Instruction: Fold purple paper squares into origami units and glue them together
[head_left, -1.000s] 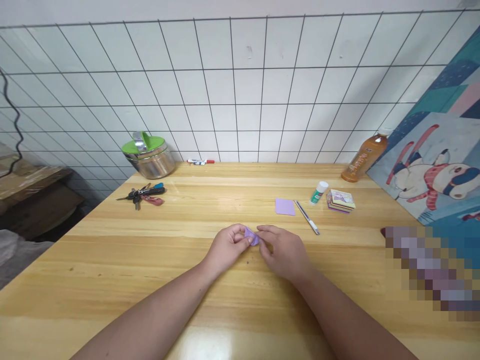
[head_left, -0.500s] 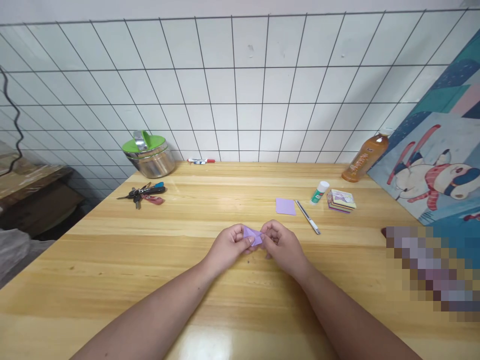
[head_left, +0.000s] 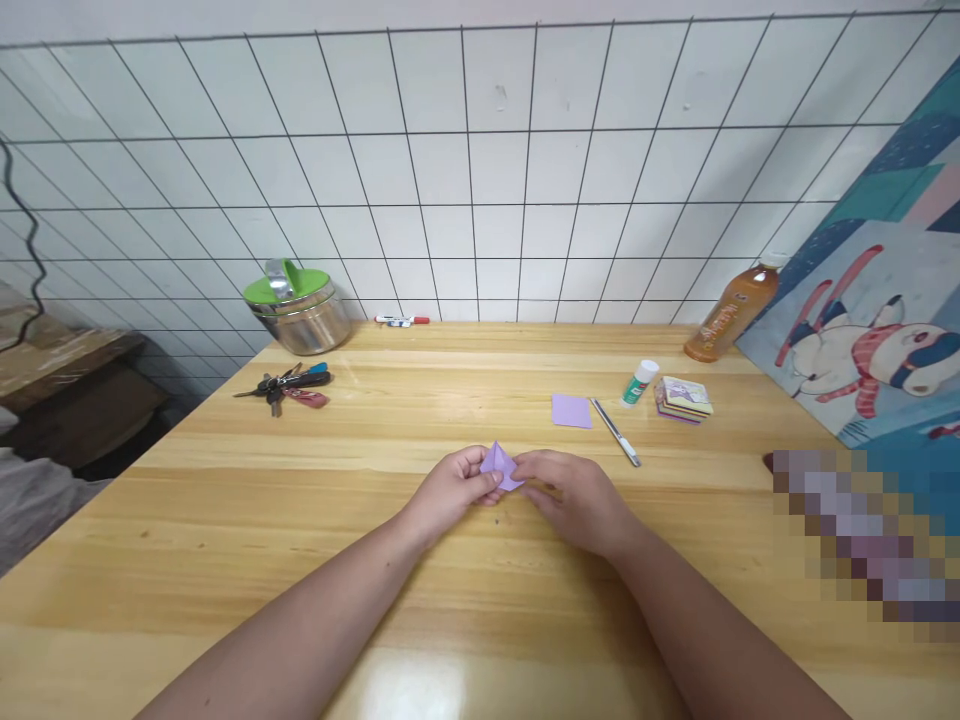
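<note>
A small folded piece of purple paper [head_left: 497, 462] is held low over the wooden table, with a pointed peak at its top. My left hand [head_left: 452, 492] is closed on its left side, the thumb lying across the lower front and fingers behind. From the right, my right hand [head_left: 581, 497] touches the paper with its stretched fingertips. The right thumb is apart from the fingers, near the paper's lower right corner. Beyond the right hand lies a flat purple paper square [head_left: 571, 411], with a slim utility knife [head_left: 616, 434] beside it.
A glue stick [head_left: 640, 384] and a stack of coloured paper [head_left: 683, 399] stand at the right, before a tea bottle [head_left: 735, 312]. Keys [head_left: 285, 386], a green-lidded steel pot [head_left: 300, 315] and markers [head_left: 402, 321] are at the left and back. A pixelated patch [head_left: 862, 530] covers something at right.
The folded paper has turned so that a peak points upward. My right hand has gone from a pinch at the paper's right corner to stretched fingers with the thumb apart.
</note>
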